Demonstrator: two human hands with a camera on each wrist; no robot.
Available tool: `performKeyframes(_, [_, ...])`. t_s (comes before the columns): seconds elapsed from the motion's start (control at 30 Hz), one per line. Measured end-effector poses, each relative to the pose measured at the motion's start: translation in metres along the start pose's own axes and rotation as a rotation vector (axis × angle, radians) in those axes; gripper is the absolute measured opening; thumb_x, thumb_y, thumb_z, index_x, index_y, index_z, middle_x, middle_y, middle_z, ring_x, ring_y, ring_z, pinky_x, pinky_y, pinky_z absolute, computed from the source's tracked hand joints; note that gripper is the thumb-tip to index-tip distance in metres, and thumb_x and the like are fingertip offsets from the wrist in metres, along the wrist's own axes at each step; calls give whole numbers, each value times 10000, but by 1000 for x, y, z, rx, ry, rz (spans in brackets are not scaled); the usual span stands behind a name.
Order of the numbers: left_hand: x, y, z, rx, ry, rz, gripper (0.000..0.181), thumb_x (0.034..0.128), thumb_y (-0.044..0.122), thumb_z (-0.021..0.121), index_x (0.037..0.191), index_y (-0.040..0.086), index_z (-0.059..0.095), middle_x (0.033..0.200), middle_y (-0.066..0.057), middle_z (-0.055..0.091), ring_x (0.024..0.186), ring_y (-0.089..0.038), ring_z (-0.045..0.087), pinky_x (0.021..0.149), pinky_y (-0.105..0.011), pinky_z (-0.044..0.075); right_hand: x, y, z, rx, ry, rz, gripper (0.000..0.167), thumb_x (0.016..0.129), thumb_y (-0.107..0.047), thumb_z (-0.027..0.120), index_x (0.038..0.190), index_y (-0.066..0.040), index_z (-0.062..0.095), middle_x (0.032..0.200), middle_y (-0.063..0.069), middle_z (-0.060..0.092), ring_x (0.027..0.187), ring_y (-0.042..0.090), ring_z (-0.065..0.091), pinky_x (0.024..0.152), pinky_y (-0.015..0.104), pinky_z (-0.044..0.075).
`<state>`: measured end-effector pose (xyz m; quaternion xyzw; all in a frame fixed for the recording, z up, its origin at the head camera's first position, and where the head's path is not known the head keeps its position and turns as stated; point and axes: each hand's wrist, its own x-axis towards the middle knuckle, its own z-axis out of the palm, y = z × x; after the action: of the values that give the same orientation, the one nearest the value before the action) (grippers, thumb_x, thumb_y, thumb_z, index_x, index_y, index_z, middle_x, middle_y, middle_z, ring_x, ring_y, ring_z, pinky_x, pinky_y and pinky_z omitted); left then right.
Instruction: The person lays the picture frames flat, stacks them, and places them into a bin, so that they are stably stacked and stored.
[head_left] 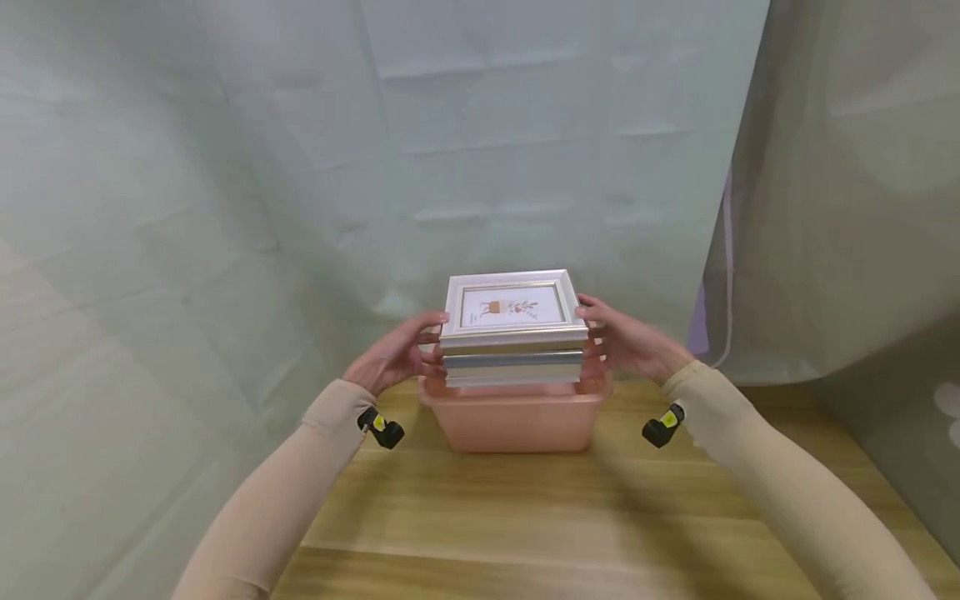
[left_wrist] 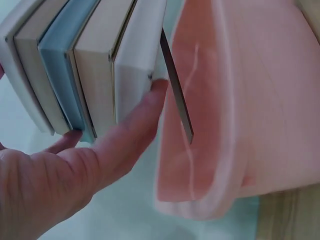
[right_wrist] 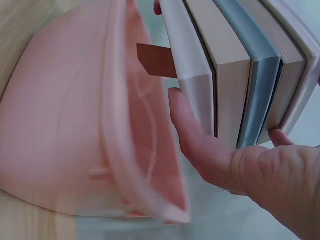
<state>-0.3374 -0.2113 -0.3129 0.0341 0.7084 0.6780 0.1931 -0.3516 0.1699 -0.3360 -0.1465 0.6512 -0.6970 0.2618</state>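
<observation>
A stack of picture frames (head_left: 513,342) is held level between both hands over a pink plastic basin (head_left: 517,417). The top frame (head_left: 506,312) is white with a gold inner edge and a plant drawing. Below it come beige, blue-grey and white frames, their edges visible in the left wrist view. My left hand (head_left: 393,354) grips the stack's left side, and my right hand (head_left: 633,337) grips its right side. Under the lowest frame, a dark stand flap (right_wrist: 156,60) sticks out in the right wrist view. The basin's inside is mostly hidden from the head view.
The basin stands on a wood-grain tabletop (head_left: 480,508) near its back edge. Pale cloth sheeting (head_left: 510,167) hangs behind and at the left. A darker curtain (head_left: 840,208) hangs at the right, with a whitish cable (head_left: 727,258) beside it.
</observation>
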Motion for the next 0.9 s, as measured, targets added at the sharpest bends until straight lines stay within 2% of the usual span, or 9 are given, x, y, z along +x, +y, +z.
performKeyframes(0.1, [12, -10, 2, -38, 10, -33, 560, 1043, 426, 554, 1501, 134, 416, 1233, -94, 548, 922, -190, 616, 811, -356, 612, 8, 11, -4, 30, 17, 32, 792, 1120, -418, 440, 1756, -359, -28, 1350, 149, 464, 1046, 243, 592, 872, 444, 627])
performKeyframes(0.27, [23, -23, 8, -68, 3, -98, 447, 1024, 379, 514, 1410, 165, 441, 1160, -80, 545, 916, -205, 566, 800, -368, 575, 10, 26, -3, 109, 38, 70, 809, 1112, -402, 479, 1759, -353, -5, 1365, 136, 448, 1040, 239, 572, 875, 461, 613])
performKeyframes(0.33, [25, -26, 9, -70, 6, -123, 498, 999, 357, 496, 1452, 173, 403, 1216, -112, 564, 981, -251, 624, 838, -405, 594, 10, 31, -1, 127, 43, 76, 791, 1108, -387, 483, 1755, -352, 30, 1344, 117, 457, 1025, 241, 557, 878, 477, 597])
performKeyframes(0.5, [30, -32, 8, -67, -3, -162, 647, 927, 309, 430, 1545, 147, 326, 1271, -145, 580, 1090, -282, 593, 900, -437, 542, 16, 34, 14, 150, 67, 92, 620, 1084, -356, 506, 1635, -398, 225, 1284, 92, 584, 1034, 293, 606, 838, 488, 548])
performKeyframes(0.6, [34, -35, 11, -92, 8, -154, 763, 871, 225, 415, 1620, 245, 271, 1301, -123, 558, 1123, -299, 558, 896, -447, 510, 23, 33, 22, 182, 109, 104, 572, 1057, -317, 545, 1549, -406, 268, 1302, 86, 609, 1107, 332, 624, 845, 480, 527])
performKeyframes(0.67, [37, -36, 14, -121, 21, -156, 844, 824, 176, 399, 1638, 327, 238, 1308, -111, 541, 1121, -301, 544, 883, -443, 498, 31, 36, 20, 197, 120, 113, 575, 1030, -302, 584, 1542, -372, 332, 1338, 94, 614, 1163, 346, 614, 883, 492, 530])
performKeyframes(0.73, [42, -36, 19, -152, 36, -159, 897, 784, 140, 379, 1634, 375, 217, 1316, -106, 538, 1116, -296, 545, 875, -436, 500, 35, 38, 19, 213, 124, 148, 551, 1008, -295, 581, 1531, -287, 407, 1371, 101, 603, 1228, 341, 591, 971, 496, 521])
performKeyframes(0.83, [47, -37, 24, -204, 70, -211, 843, 758, 138, 369, 1564, 363, 271, 1330, -96, 547, 1116, -280, 550, 870, -419, 496, 40, 39, 21, 223, 145, 223, 490, 952, -305, 567, 1414, -147, 530, 1334, 118, 624, 1224, 318, 594, 1026, 473, 512])
performKeyframes(0.9, [51, -40, 27, -225, 80, -258, 747, 763, 145, 376, 1498, 269, 341, 1353, -92, 564, 1138, -270, 556, 890, -401, 498, 39, 38, 26, 226, 194, 260, 444, 909, -292, 539, 1313, -110, 563, 1249, 107, 633, 1156, 297, 593, 985, 445, 506])
